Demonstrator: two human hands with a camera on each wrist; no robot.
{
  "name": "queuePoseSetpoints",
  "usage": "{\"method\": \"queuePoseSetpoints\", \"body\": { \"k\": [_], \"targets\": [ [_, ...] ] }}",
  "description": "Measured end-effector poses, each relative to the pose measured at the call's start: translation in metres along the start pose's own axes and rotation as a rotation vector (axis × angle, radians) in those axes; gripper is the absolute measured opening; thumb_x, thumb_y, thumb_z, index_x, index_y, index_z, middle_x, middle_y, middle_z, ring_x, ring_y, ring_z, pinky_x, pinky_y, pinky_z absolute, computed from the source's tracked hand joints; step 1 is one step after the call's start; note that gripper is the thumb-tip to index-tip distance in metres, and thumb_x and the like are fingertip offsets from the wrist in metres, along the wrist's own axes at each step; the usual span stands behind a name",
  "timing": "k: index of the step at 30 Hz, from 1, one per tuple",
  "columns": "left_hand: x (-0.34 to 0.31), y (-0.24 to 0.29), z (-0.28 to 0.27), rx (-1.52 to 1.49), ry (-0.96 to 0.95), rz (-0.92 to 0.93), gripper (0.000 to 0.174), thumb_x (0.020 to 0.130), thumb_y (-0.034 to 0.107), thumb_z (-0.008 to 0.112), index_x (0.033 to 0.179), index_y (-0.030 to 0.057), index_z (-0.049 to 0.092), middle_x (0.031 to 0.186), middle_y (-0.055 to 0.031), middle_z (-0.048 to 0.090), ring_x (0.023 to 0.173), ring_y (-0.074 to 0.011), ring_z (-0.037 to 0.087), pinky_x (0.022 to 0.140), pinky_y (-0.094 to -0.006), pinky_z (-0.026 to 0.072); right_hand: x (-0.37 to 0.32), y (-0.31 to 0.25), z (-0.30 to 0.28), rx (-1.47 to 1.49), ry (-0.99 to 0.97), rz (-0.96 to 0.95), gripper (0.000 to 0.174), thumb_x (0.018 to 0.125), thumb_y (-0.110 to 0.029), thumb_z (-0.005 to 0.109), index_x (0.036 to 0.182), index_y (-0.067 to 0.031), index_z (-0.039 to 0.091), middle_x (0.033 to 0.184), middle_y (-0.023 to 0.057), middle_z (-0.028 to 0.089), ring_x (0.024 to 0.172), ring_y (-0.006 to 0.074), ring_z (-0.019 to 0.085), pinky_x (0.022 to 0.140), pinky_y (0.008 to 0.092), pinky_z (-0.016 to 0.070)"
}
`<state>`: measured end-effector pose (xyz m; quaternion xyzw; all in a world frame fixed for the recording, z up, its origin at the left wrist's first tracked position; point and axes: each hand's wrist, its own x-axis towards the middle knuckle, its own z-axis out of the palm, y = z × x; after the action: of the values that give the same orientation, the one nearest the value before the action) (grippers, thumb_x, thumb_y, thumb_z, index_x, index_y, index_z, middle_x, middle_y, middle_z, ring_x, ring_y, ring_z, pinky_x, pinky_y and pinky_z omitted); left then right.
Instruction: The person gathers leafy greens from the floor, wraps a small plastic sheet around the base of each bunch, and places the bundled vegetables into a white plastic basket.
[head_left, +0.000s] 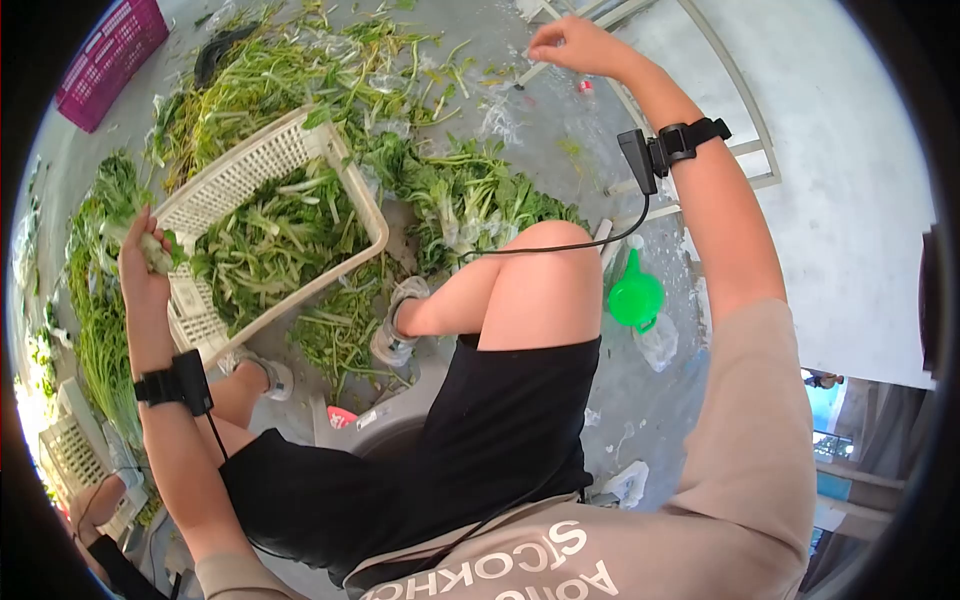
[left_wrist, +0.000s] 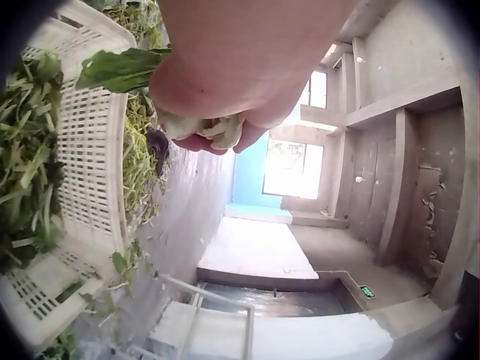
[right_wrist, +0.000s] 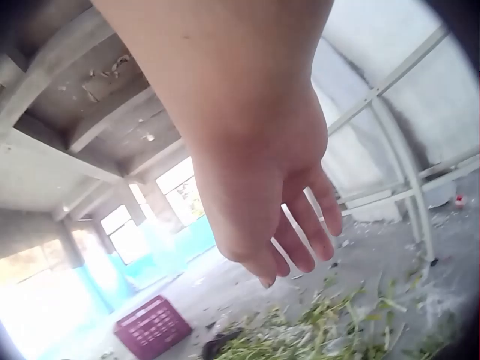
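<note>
My left hand (head_left: 143, 265) grips a leafy green vegetable (head_left: 157, 252) at the left end of the white slatted crate (head_left: 225, 160). In the left wrist view its pale stems (left_wrist: 199, 126) show under the curled fingers, and a green leaf pokes out beside the crate wall. Cut greens (head_left: 285, 235) fill much of the crate. Raised out to the far right, my right hand (head_left: 575, 48) holds nothing; its fingers (right_wrist: 296, 244) hang loosely bent over the floor near a metal frame.
Heaps of loose greens (head_left: 265, 90) lie behind and around the crate. A purple crate (head_left: 112, 62) stands at the back left. Right of the knee is a green plastic scoop (head_left: 636, 298). A pale metal frame (head_left: 765, 130) runs along the right, and another person's arm shows at lower left.
</note>
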<state>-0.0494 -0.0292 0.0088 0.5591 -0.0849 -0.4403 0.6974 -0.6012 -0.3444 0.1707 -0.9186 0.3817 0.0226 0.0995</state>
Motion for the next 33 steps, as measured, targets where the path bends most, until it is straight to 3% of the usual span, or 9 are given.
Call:
{"method": "queuePoseSetpoints", "body": {
  "k": [3, 9, 11, 13, 17, 21, 26, 29, 33],
  "targets": [
    [0.003, -0.007, -0.004, -0.013, -0.082, 0.018, 0.024, 0.092, 0.017, 0.07, 0.111, 0.0021, 0.065, 0.08, 0.0016, 0.059, 0.066, -0.0079, 0.054, 0.055, -0.0247, 0.0466, -0.008, 0.037, -0.008, -0.1, -0.037, 0.062, 0.031, 0.084, -0.035, 0.071, 0.101, -0.0091, 0.075, 0.098, 0.0124, 0.073, 0.094, 0.0284, 0.069, 0.084, 0.0384, 0.0534],
    [-0.018, 0.0, 0.017, 0.04, 0.053, -0.017, 0.027, 0.091, 0.017, 0.071, 0.112, 0.0028, 0.062, 0.084, 0.0019, 0.058, 0.067, -0.0081, 0.053, 0.056, -0.0247, 0.046, 0.006, 0.101, -0.025, -0.042, 0.241, 0.128, 0.026, 0.091, -0.028, 0.066, 0.098, -0.0042, 0.072, 0.085, 0.0044, 0.071, 0.071, 0.0134, 0.066, 0.066, 0.0308, 0.0535],
    [-0.005, -0.004, 0.002, 0.037, -0.028, -0.018, 0.024, 0.091, 0.017, 0.072, 0.108, 0.0041, 0.062, 0.085, 0.0014, 0.058, 0.069, -0.0082, 0.053, 0.058, -0.025, 0.0459, 0.012, 0.071, -0.024, 0.33, 0.492, 0.457, 0.026, 0.093, -0.021, 0.062, 0.097, 0.0028, 0.071, 0.081, 0.0101, 0.072, 0.071, 0.0172, 0.065, 0.068, 0.0341, 0.0516],
    [-0.008, -0.008, 0.009, 0.022, 0.043, -0.045, 0.023, 0.091, 0.016, 0.072, 0.107, 0.0047, 0.061, 0.086, 0.0009, 0.057, 0.069, -0.0088, 0.053, 0.059, -0.0252, 0.0455, 0.037, 0.118, 0.032, 0.456, 0.389, 0.297, 0.024, 0.092, -0.026, 0.065, 0.102, -0.0054, 0.071, 0.088, 0.0032, 0.071, 0.074, 0.0131, 0.067, 0.065, 0.0289, 0.0541],
    [-0.019, -0.017, 0.026, 0.013, 0.036, -0.075, 0.029, 0.091, 0.016, 0.072, 0.113, 0.004, 0.058, 0.087, 0.0008, 0.056, 0.068, -0.0085, 0.049, 0.057, -0.0251, 0.0417, 0.054, 0.018, 0.152, 0.76, 0.064, 0.392, 0.022, 0.086, -0.026, 0.069, 0.096, -0.0081, 0.076, 0.085, 0.0068, 0.074, 0.071, 0.0148, 0.069, 0.068, 0.0329, 0.0558],
    [-0.039, -0.016, 0.043, 0.062, 0.07, -0.061, 0.02, 0.095, 0.015, 0.065, 0.11, 0.004, 0.057, 0.085, 0.0012, 0.053, 0.067, -0.0082, 0.046, 0.057, -0.0243, 0.0394, 0.086, -0.029, 0.329, 0.601, -0.094, 0.177, 0.022, 0.08, -0.023, 0.068, 0.092, -0.0066, 0.077, 0.093, 0.0148, 0.073, 0.083, 0.0301, 0.07, 0.076, 0.0408, 0.0551],
    [-0.046, -0.016, 0.042, 0.092, 0.087, -0.093, 0.012, 0.099, 0.015, 0.06, 0.102, 0.0068, 0.052, 0.082, 0.002, 0.048, 0.067, -0.007, 0.044, 0.057, -0.0242, 0.0382, 0.115, -0.075, 0.429, 0.405, -0.387, 0.333, 0.036, 0.083, 0.0, 0.061, 0.116, -0.0103, 0.073, 0.155, 0.0121, 0.037, 0.125, 0.0364, 0.053, 0.095, 0.0479, 0.051],
    [-0.049, -0.023, 0.06, 0.109, 0.119, -0.089, 0.013, 0.1, 0.017, 0.058, 0.101, 0.0076, 0.049, 0.079, 0.0023, 0.043, 0.066, -0.0063, 0.043, 0.058, -0.0241, 0.0381, 0.125, -0.068, 0.462, 0.398, -0.399, 0.233, 0.041, 0.087, -0.007, 0.059, 0.125, -0.0165, 0.068, 0.164, 0.0087, 0.018, 0.135, 0.0384, 0.043, 0.103, 0.0495, 0.0463],
    [-0.044, -0.029, 0.069, 0.206, 0.172, -0.129, 0.014, 0.1, 0.016, 0.058, 0.102, 0.0061, 0.05, 0.079, 0.0019, 0.046, 0.066, -0.0066, 0.043, 0.059, -0.024, 0.0374, 0.14, -0.061, 0.474, 0.984, -0.029, 0.524, 0.037, 0.085, -0.012, 0.067, 0.122, -0.0069, 0.069, 0.146, 0.0182, 0.049, 0.13, 0.0331, 0.051, 0.101, 0.0447, 0.0472]
  ]
}}
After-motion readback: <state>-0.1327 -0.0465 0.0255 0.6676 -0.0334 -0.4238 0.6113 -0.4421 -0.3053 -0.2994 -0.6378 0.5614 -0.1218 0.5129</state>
